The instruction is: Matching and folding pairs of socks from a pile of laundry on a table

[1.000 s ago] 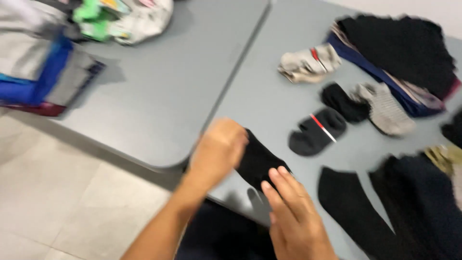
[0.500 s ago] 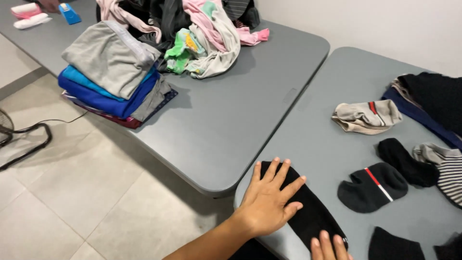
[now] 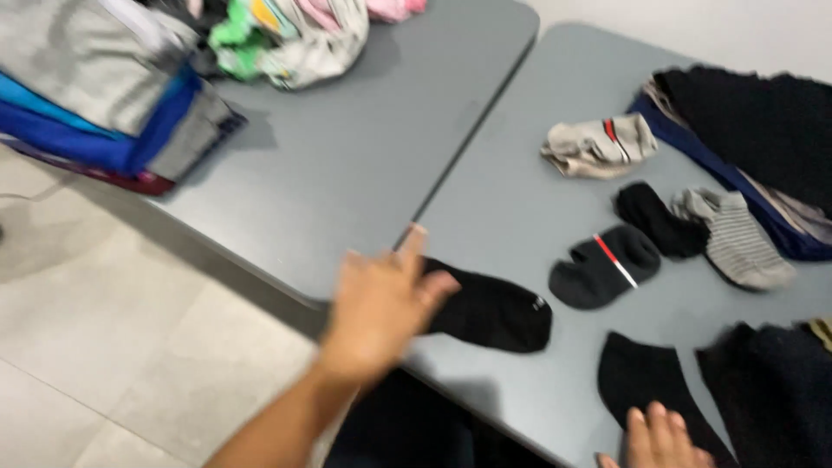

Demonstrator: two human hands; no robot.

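**Hand on a black sock**

The grey tabletop (image 3: 364, 173) carries folded clothes (image 3: 95, 104) at the far left. The left hand (image 3: 377, 312), fingers spread wide, lies on the black sock (image 3: 494, 312) near the edge. Only the right hand's (image 3: 663, 438) loose fingertips show, beside another dark sock (image 3: 641, 377).

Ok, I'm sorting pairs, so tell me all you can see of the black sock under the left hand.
The black sock is a short ankle sock of plain dark knit, lying flat near the front edge of the grey table. A tiny pale mark shows near its right end. Its left end is covered by the blurred left hand, which seems to rest on it. No other sock touches it.
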